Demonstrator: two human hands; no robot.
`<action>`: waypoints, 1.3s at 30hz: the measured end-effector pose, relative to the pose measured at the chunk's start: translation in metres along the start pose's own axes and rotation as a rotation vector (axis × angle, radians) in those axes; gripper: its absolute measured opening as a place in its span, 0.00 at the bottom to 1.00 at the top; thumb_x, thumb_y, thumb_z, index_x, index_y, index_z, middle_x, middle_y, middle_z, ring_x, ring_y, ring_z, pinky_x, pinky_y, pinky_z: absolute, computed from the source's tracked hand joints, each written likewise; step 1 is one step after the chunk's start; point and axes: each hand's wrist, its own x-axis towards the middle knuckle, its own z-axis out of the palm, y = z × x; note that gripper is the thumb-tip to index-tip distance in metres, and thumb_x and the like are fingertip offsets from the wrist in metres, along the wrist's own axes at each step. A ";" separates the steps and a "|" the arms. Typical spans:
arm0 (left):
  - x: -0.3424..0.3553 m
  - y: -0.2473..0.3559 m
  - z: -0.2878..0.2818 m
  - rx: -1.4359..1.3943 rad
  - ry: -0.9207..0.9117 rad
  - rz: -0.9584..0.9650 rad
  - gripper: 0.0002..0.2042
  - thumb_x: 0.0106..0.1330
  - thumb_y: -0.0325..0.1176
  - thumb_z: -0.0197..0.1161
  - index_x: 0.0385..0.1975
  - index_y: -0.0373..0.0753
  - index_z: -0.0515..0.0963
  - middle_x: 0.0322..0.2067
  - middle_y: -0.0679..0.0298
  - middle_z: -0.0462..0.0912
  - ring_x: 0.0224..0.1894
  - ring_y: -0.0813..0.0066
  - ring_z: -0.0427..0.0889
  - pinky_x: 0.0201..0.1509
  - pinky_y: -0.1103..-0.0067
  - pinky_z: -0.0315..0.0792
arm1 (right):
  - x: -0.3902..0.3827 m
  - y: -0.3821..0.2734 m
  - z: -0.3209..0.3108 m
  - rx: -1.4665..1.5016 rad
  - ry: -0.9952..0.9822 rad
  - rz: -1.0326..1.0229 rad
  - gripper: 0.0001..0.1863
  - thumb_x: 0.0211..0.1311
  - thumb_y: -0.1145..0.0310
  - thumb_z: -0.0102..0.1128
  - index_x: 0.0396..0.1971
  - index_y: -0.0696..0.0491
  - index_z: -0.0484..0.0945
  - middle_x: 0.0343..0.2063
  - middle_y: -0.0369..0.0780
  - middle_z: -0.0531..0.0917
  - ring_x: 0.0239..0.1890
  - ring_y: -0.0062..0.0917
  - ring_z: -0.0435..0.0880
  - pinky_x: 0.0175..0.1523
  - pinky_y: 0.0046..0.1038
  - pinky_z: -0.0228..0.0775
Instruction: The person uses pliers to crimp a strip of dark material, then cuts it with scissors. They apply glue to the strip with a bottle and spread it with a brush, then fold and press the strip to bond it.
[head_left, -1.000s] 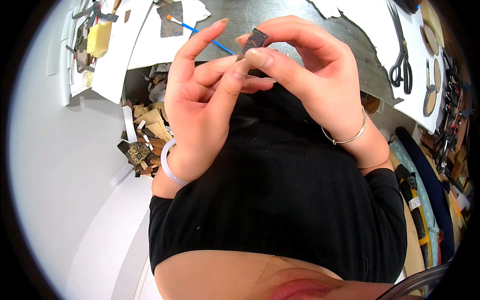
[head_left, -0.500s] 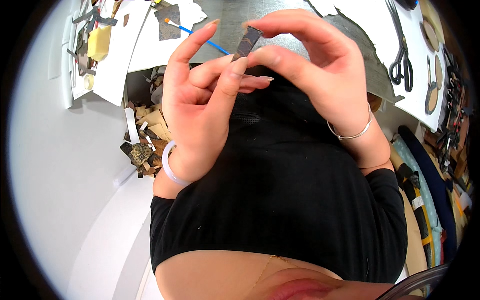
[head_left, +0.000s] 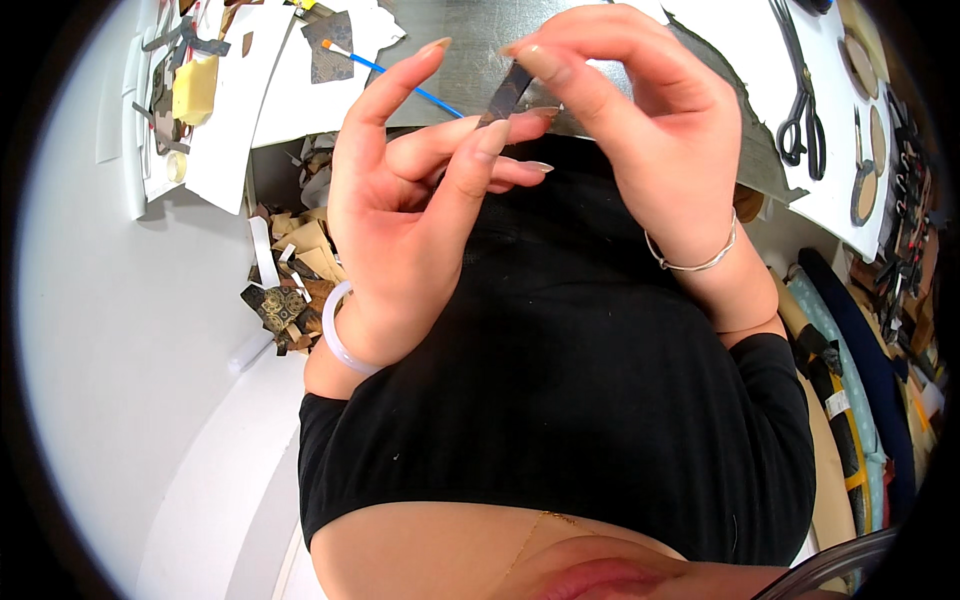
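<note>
A short dark brown patterned strip (head_left: 506, 97), its material unclear, is held between my two hands above the near edge of the table. The thumb and a finger of my left hand (head_left: 410, 190) pinch its lower end, while the index finger points up and away. At the strip's upper end, the thumb and index finger of my right hand (head_left: 655, 130) close on it, covering its tip. Behind my left hand, a blue-handled paintbrush (head_left: 405, 88) lies on the table, its bristle end over a dark patterned piece (head_left: 328, 48).
Black scissors (head_left: 796, 110) lie at the table's right, beside round tan pieces (head_left: 860, 65). A yellow block (head_left: 196, 88) and small tools sit at the left. Below the table's left edge are heaped scraps (head_left: 290, 290). Fabric rolls (head_left: 850, 360) stand at the right.
My right thumb has moved up from the strip's lower part to its top end. The strip has shifted slightly right and down, and my left hand still pinches its lower end.
</note>
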 end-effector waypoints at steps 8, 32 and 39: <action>0.002 -0.002 -0.006 0.030 -0.026 -0.027 0.25 0.78 0.26 0.54 0.70 0.26 0.57 0.44 0.44 0.88 0.36 0.64 0.91 0.42 0.77 0.85 | 0.017 0.006 -0.015 -0.107 0.372 -0.170 0.11 0.77 0.72 0.49 0.37 0.60 0.80 0.37 0.39 0.82 0.42 0.24 0.79 0.54 0.24 0.69; 0.003 -0.008 -0.001 0.097 -0.085 0.109 0.28 0.76 0.22 0.57 0.71 0.26 0.54 0.43 0.47 0.89 0.42 0.62 0.91 0.48 0.74 0.85 | 0.007 -0.031 -0.009 0.224 -0.075 0.322 0.30 0.62 0.82 0.69 0.64 0.61 0.68 0.38 0.41 0.88 0.47 0.22 0.86 0.56 0.24 0.78; 0.005 -0.009 0.000 0.091 -0.103 0.103 0.27 0.76 0.22 0.56 0.71 0.26 0.55 0.43 0.44 0.88 0.40 0.63 0.91 0.46 0.75 0.85 | 0.010 -0.025 -0.011 0.174 0.188 0.244 0.25 0.62 0.83 0.67 0.60 0.62 0.72 0.37 0.41 0.88 0.43 0.24 0.87 0.53 0.22 0.78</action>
